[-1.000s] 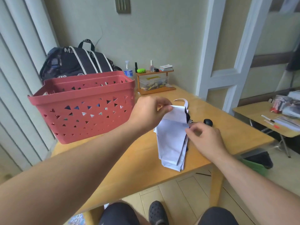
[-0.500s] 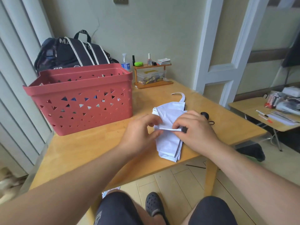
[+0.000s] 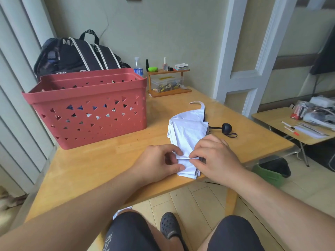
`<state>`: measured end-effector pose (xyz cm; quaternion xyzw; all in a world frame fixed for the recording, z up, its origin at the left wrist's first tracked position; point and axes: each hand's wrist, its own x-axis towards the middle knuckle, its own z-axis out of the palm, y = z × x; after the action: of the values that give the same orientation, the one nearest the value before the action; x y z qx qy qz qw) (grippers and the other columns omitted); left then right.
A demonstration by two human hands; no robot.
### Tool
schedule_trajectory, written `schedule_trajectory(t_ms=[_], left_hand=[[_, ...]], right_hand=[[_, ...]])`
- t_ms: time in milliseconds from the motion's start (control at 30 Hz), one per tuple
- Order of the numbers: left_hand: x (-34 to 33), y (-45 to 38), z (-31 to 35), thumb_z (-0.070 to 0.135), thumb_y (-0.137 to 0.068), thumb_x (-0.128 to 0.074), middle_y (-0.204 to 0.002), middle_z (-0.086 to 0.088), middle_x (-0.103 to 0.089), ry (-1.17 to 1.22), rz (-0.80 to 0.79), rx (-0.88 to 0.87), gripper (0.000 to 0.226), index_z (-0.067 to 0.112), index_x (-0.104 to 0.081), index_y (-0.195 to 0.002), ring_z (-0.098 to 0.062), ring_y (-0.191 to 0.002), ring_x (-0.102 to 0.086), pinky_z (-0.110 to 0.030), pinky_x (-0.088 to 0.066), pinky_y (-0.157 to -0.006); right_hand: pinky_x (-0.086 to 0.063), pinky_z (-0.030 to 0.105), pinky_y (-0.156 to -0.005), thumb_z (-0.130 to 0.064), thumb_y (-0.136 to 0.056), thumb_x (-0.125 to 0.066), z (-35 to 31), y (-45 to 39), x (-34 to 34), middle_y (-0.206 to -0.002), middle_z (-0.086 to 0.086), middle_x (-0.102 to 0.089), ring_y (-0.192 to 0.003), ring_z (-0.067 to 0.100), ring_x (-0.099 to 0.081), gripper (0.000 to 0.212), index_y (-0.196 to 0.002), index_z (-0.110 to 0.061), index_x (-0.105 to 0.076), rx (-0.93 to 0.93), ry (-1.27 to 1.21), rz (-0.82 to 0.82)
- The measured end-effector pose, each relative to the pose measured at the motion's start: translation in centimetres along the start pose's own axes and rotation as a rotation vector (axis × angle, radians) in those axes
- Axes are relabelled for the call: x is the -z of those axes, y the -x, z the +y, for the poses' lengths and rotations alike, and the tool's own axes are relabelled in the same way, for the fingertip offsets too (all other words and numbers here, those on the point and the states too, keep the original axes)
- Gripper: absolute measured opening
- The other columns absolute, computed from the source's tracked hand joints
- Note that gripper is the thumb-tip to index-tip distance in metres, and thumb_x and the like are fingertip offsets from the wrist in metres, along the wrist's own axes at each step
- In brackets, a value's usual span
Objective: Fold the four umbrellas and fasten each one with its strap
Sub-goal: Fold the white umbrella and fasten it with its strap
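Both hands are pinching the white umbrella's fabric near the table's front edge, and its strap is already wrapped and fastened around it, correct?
Not quite. In the head view the left hand and right hand do pinch the white folding umbrella near the wooden table's front edge, but its white strap lies loose, curling off the far end, not fastened.

Glossy wooden table (image 3: pixel 101 160); creased white cloth umbrella (image 3: pixel 186 131); perforated red plastic basket (image 3: pixel 90 98).

The umbrella (image 3: pixel 186 134) lies on the table (image 3: pixel 101 160), right of the basket (image 3: pixel 87 109); a backpack (image 3: pixel 76 55) behind it, a small shelf (image 3: pixel 168 82) perhaps against the wall.
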<state>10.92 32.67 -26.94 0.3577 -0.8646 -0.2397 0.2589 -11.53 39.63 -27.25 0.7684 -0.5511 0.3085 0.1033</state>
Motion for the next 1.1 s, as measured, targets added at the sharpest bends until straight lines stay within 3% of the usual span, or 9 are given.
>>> schedule_trajectory(t_ms=[167, 300, 433, 533, 667, 800, 867, 967, 1100], left_hand=[[0.5, 0.0, -0.1, 0.047, -0.080, -0.087, -0.084, 0.022, -0.074, -0.029, -0.061, -0.010, 0.032, 0.033, -0.077, -0.107, 0.001, -0.081, -0.068, -0.021, -0.053, -0.082], [1.2, -1.3, -0.1, 0.067, -0.098, -0.048, -0.089, 0.010, -0.070, -0.282, -0.094, -0.083, 0.049, 0.027, -0.076, -0.092, -0.011, -0.089, -0.062, -0.034, -0.050, -0.082], [1.2, -5.3, 1.9, 0.040, -0.101, -0.057, -0.118, 0.003, -0.064, -0.344, 0.042, -0.192, 0.027, 0.032, -0.074, -0.120, -0.020, -0.112, -0.058, -0.033, -0.046, -0.096], [0.3, -9.1, 3.6, 0.023, -0.101, -0.054, -0.140, -0.003, -0.059, -0.444, 0.040, -0.232, 0.036, 0.025, -0.067, -0.135, -0.026, -0.127, -0.053, -0.038, -0.047, -0.101], [-2.0, -10.9, 2.6, 0.046, -0.101, -0.038, -0.136, -0.005, -0.055, -0.542, -0.120, -0.089, 0.045, 0.017, -0.059, -0.129, -0.034, -0.127, -0.051, -0.047, -0.049, -0.096], [-4.4, -9.3, 0.7, 0.061, -0.104, -0.016, -0.172, -0.003, -0.011, -0.629, -0.341, -0.049, 0.069, 0.026, -0.022, -0.163, -0.030, -0.153, -0.019, -0.047, -0.021, -0.124], [-4.4, -8.7, 0.6, 0.060, -0.107, -0.017, -0.174, 0.001, 0.010, -0.606, -0.431, -0.049, 0.070, 0.027, -0.001, -0.167, -0.023, -0.160, 0.004, -0.045, -0.007, -0.128], [-4.3, -8.7, 0.4, 0.063, -0.106, -0.013, -0.172, 0.002, 0.021, -0.612, -0.493, -0.057, 0.072, 0.027, 0.010, -0.165, -0.019, -0.159, 0.018, -0.044, 0.002, -0.129], [-4.0, -8.0, 1.2, 0.062, -0.107, -0.012, -0.171, 0.003, 0.023, -0.624, -0.499, -0.038, 0.072, 0.027, 0.012, -0.165, -0.017, -0.158, 0.022, -0.043, 0.008, -0.129]], right_hand=[[-0.042, 0.036, -0.087, -0.031, -0.086, -0.075, -0.5, 0.2, 0.1, -0.082, -0.021, -0.059, -0.098, 0.009, -0.050, 0.005, -0.082, -0.034, -0.076, -0.114, -0.105, -0.079], [-0.049, 0.040, -0.090, -0.036, -0.086, -0.066, -0.8, 1.0, -0.6, -0.083, -0.021, -0.061, -0.099, 0.009, -0.049, 0.011, -0.082, -0.035, -0.076, -0.188, -0.122, -0.180], [-0.044, 0.041, -0.098, -0.039, -0.091, -0.062, -1.0, 1.5, -0.7, -0.090, -0.022, -0.060, -0.108, 0.005, -0.047, 0.014, -0.086, -0.038, -0.075, -0.244, -0.123, -0.228], [-0.040, 0.040, -0.103, -0.047, -0.094, -0.058, -1.1, 2.0, -0.3, -0.095, -0.025, -0.054, -0.113, 0.000, -0.045, 0.022, -0.100, -0.040, -0.078, -0.241, -0.121, -0.266], [-0.038, 0.031, -0.106, -0.056, -0.095, -0.046, -1.5, 3.6, 0.5, -0.106, -0.025, -0.051, -0.118, -0.004, -0.044, 0.044, -0.124, -0.038, -0.073, -0.201, -0.154, -0.324], [-0.044, 0.014, -0.097, -0.038, -0.100, -0.063, -0.4, 4.0, 2.2, -0.113, -0.023, -0.064, -0.120, -0.006, -0.054, 0.025, -0.116, -0.028, -0.079, -0.252, -0.336, -0.334], [-0.046, 0.013, -0.089, -0.029, -0.099, -0.064, 1.2, 2.0, 2.5, -0.104, -0.021, -0.069, -0.107, -0.005, -0.061, 0.018, -0.101, -0.027, -0.081, -0.288, -0.336, -0.196], [-0.037, 0.003, -0.091, -0.021, -0.100, -0.062, 4.5, -2.9, 1.6, -0.112, -0.023, -0.067, -0.105, -0.009, -0.059, 0.020, -0.109, -0.026, -0.079, -0.391, -0.289, -0.037], [-0.046, 0.024, -0.100, -0.020, -0.101, -0.059, 7.5, -6.7, -0.7, -0.117, -0.019, -0.072, -0.110, 0.003, -0.063, 0.024, -0.114, -0.031, -0.076, -0.519, -0.266, -0.135]])
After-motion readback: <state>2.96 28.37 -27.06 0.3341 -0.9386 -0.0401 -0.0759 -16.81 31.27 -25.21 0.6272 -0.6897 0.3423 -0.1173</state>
